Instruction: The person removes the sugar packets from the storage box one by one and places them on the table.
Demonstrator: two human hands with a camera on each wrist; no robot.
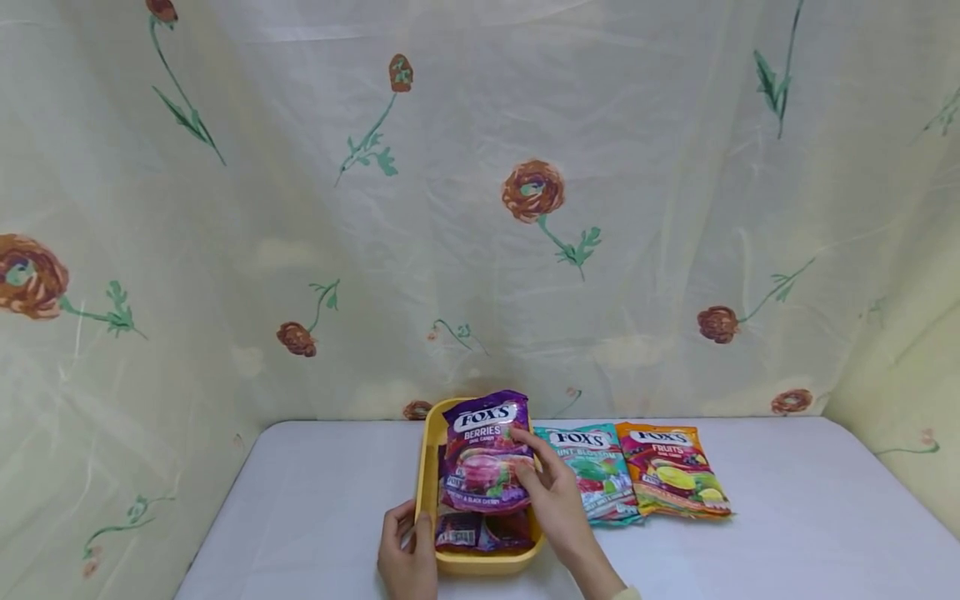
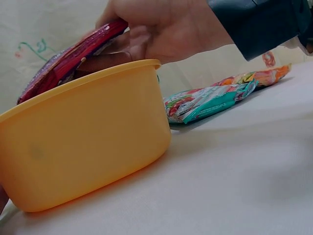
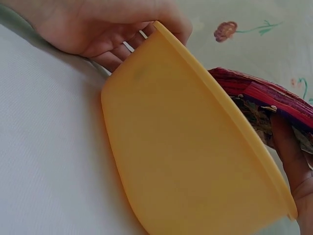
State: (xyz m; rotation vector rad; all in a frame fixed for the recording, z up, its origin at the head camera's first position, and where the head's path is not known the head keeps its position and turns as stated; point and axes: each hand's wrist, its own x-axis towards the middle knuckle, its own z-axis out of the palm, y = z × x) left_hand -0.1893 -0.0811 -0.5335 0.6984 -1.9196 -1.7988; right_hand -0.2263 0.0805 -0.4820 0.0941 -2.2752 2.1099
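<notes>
While right hand (image 1: 557, 493) holds Berries bag (image 1: 483, 458), left hand (image 1: 407, 552) grips tub (image 1: 487, 565), apparently part-filled

Yellow tub (image 1: 487, 567): mouth mostly roofed by the purple bag (image 1: 483, 458) in the right hand (image 1: 557, 497); slot at the near end, dark pack (image 1: 483, 531) lying below. Left wall taken by the left hand (image 1: 408, 550). Teal bag (image 1: 597, 479) and orange bag (image 1: 673, 473) hem the right (both low, passable overhead). Tabletop (image 1: 300, 517) room far left and far right; curtain (image 1: 450, 250) stops the back.
</notes>
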